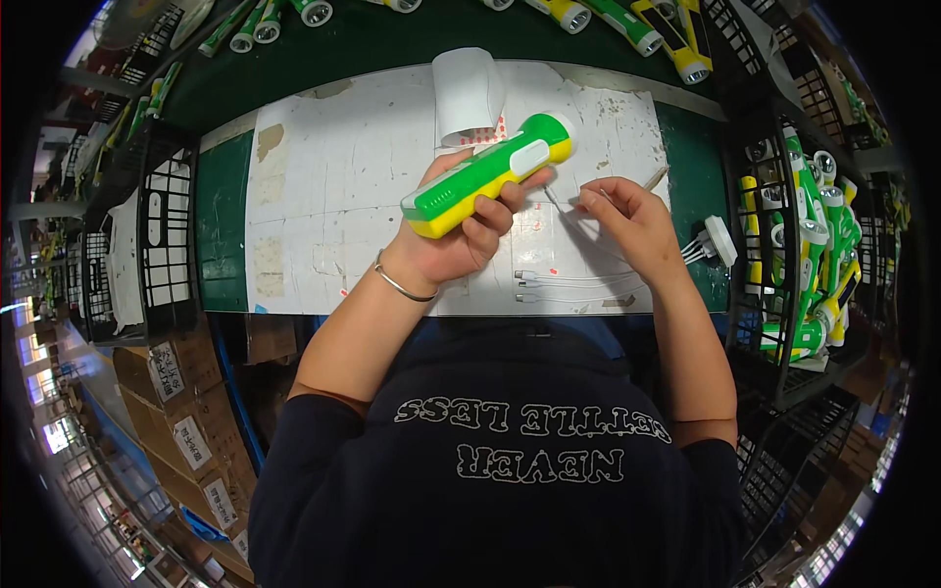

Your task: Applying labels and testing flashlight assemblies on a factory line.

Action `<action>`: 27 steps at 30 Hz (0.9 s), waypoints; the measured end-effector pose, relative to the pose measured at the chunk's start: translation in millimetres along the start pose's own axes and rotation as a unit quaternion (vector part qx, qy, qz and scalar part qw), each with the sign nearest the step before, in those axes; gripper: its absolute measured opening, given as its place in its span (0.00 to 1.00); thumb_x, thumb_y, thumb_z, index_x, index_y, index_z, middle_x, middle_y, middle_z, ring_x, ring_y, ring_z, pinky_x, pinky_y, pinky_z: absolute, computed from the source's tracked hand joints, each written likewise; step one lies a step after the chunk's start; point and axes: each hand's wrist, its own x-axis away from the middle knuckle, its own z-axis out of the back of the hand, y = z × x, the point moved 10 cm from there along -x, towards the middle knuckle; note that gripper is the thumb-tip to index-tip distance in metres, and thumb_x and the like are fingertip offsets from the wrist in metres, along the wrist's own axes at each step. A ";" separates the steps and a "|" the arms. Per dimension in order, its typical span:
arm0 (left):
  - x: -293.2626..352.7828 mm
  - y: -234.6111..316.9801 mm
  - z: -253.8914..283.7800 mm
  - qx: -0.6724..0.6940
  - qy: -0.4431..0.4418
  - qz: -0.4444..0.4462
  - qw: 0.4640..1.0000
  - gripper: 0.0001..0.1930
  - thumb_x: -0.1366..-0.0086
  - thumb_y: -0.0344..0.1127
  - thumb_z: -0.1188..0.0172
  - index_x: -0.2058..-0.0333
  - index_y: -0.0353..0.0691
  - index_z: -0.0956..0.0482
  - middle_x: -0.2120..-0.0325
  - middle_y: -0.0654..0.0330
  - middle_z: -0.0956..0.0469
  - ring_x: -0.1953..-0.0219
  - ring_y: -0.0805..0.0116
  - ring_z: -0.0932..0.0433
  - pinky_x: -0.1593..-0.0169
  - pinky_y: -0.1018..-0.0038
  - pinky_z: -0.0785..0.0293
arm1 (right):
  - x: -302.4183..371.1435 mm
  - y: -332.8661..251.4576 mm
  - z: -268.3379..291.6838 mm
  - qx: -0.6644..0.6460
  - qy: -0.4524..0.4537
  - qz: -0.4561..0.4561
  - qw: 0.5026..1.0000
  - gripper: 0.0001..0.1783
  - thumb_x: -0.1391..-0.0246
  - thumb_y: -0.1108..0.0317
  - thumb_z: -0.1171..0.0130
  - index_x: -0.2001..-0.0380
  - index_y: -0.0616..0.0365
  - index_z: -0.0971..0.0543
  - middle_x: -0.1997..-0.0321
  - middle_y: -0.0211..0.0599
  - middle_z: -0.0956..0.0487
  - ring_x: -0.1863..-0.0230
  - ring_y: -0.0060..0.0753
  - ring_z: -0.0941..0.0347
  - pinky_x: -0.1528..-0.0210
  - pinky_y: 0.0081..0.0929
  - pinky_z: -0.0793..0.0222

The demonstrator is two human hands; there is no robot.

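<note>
My left hand [453, 247] is wrapped from below round a green and yellow flashlight [475, 186], tilted with its lamp head up to the right. A light grey panel shows on its upper side. To the right, my right hand [639, 223] has thumb and fingers pinched together on a thin white charging cable. The cable's slim plug [551, 194] sits just off the flashlight's underside, near my left fingertips. Below my right hand, several white cable ends [529, 285] lie on the table. They lead toward a round white charger block [720, 241] at the right.
A roll of white label backing [465, 93] with red stickers stands behind the flashlight on the white board [314, 196]. More flashlights [627, 29] line the far edge. A black crate of flashlights [809, 245] is at right, another black crate [167, 235] at left. Cardboard boxes [186, 421] stand lower left.
</note>
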 end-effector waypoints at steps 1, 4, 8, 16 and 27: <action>-0.2 -4.1 -4.8 0.041 -0.027 0.019 0.999 0.35 0.39 0.48 0.52 0.40 0.31 0.51 0.61 0.52 0.29 0.70 0.68 0.25 0.70 0.75 0.23 | 0.7 -0.6 -0.7 -0.019 -0.004 0.001 1.000 0.14 0.45 0.66 0.44 0.61 0.66 0.25 0.66 0.34 0.21 0.62 0.20 0.27 0.57 0.16 0.34; -0.8 -10.5 -8.4 0.069 -0.036 0.035 0.996 0.34 0.38 0.48 0.52 0.40 0.32 0.49 0.61 0.53 0.29 0.69 0.68 0.26 0.67 0.74 0.23 | 2.7 -3.0 -1.6 -0.023 -0.005 -0.004 1.000 0.14 0.44 0.64 0.46 0.61 0.65 0.25 0.65 0.34 0.21 0.61 0.20 0.27 0.55 0.17 0.35; 4.8 18.5 -4.0 -0.352 0.132 -0.184 0.908 0.29 0.37 0.46 0.49 0.43 0.34 0.42 0.58 0.52 0.29 0.61 0.65 0.25 0.58 0.70 0.25 | 4.8 -3.6 -2.9 -0.035 -0.010 0.008 0.999 0.14 0.43 0.63 0.47 0.61 0.64 0.25 0.66 0.34 0.21 0.61 0.20 0.27 0.54 0.18 0.35; 16.9 18.9 -40.7 -0.860 0.161 -0.287 0.391 0.25 0.53 0.28 0.37 0.52 0.39 0.31 0.57 0.54 0.27 0.55 0.54 0.27 0.53 0.68 0.29 | 8.2 -5.4 -9.9 -0.057 -0.033 0.071 0.995 0.12 0.48 0.77 0.52 0.59 0.64 0.26 0.64 0.32 0.22 0.65 0.15 0.30 0.64 0.12 0.37; 9.0 1.7 -56.9 -0.866 0.134 -0.312 0.367 0.26 0.55 0.26 0.35 0.53 0.41 0.29 0.57 0.58 0.27 0.55 0.62 0.27 0.52 0.71 0.29 | 22.9 -27.3 -27.5 0.084 -0.032 0.167 0.982 0.29 0.61 0.76 0.47 0.49 0.50 0.29 0.72 0.30 0.25 0.82 0.17 0.41 0.78 0.16 0.41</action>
